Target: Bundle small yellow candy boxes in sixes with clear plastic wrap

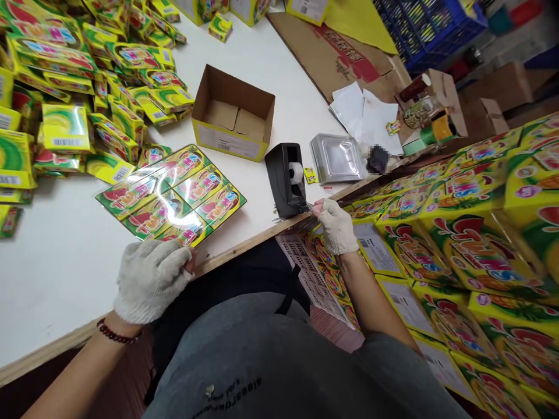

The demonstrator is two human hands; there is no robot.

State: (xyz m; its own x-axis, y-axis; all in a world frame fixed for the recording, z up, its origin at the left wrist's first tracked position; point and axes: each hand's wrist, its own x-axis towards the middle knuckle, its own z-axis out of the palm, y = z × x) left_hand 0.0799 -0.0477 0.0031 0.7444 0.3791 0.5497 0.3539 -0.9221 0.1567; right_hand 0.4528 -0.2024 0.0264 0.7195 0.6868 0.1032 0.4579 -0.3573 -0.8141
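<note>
My right hand, in a white fingerless glove, pinches the end of clear tape at the cutter of a black tape dispenser holding a white-cored roll. My left hand, gloved alike, is closed with its fingers curled at the near corner of a flat block of small candy boxes. Whether it grips the block or something smaller is hidden. The block is laid in rows, with glossy green and yellow faces up. Behind it stands an upright, open cardboard box with brown inner walls and a yellow outside.
Loose small candy boxes are heaped at the left of the white table. Clear plastic trays and white papers lie right of the dispenser. Larger packed yellow boxes are stacked beside my right arm. A blue crate stands behind.
</note>
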